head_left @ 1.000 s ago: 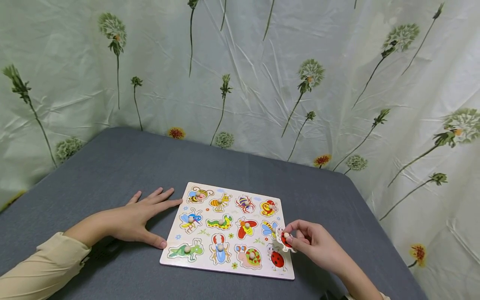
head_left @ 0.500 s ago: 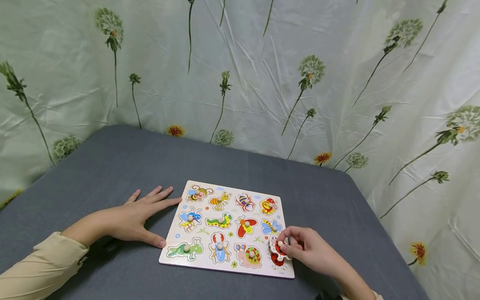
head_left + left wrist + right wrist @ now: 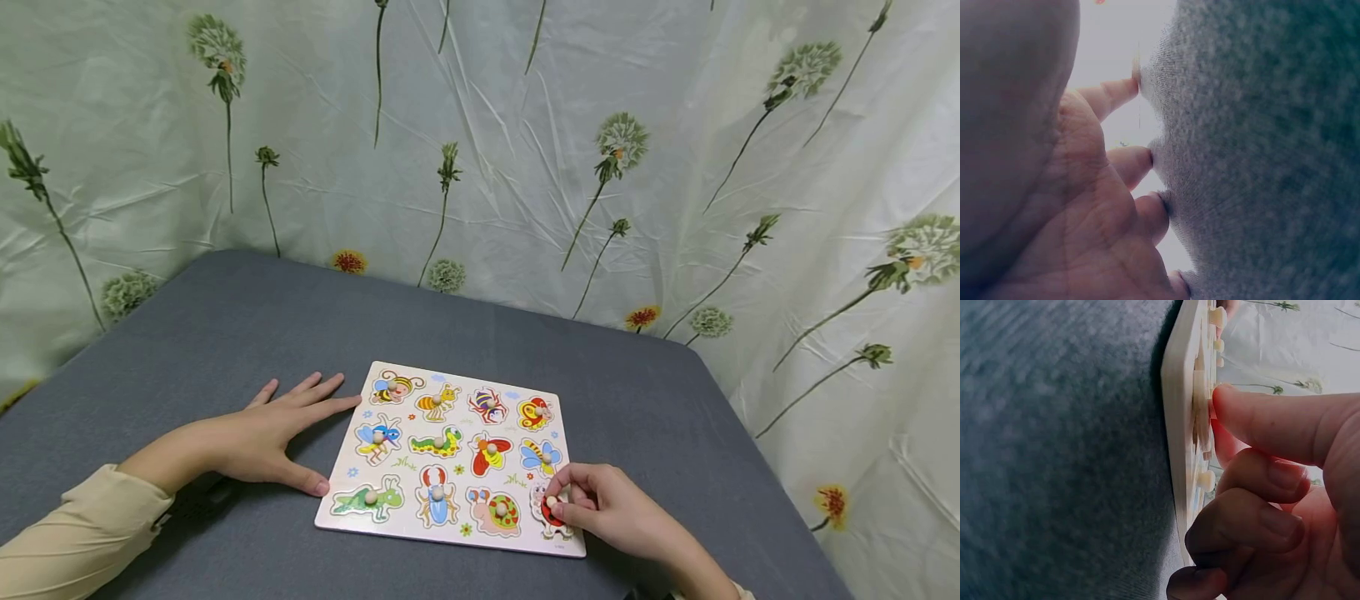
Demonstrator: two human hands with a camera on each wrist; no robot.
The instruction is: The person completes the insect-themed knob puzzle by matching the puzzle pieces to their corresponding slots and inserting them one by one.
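A wooden peg puzzle board [image 3: 450, 537] with painted insects lies on the table. My right hand [image 3: 618, 512] pinches the small round knob of the ladybug piece [image 3: 556, 527] between thumb and index finger, at the board's near right corner. In the right wrist view the ladybug piece [image 3: 1200, 409] stands slightly proud of the board surface; whether it sits in its recess I cannot tell. My left hand [image 3: 262, 437] lies spread at the board's left side, its thumb and index fingertips touching the edge. In the left wrist view its fingers [image 3: 1129, 165] are extended, fingertips on the grey cloth.
Several other knobbed pieces sit in the board, among them a snail [image 3: 495, 510] and a dragonfly-like insect [image 3: 540, 456] beside the ladybug. Grey cloth covers the table [image 3: 420, 321]. A flower-patterned curtain [image 3: 510, 167] hangs behind the table's far edge.
My right hand has carried the ladybug piece left and down from above the board's right edge onto the printed ladybug spot. The left hand has stayed at the board's left edge.
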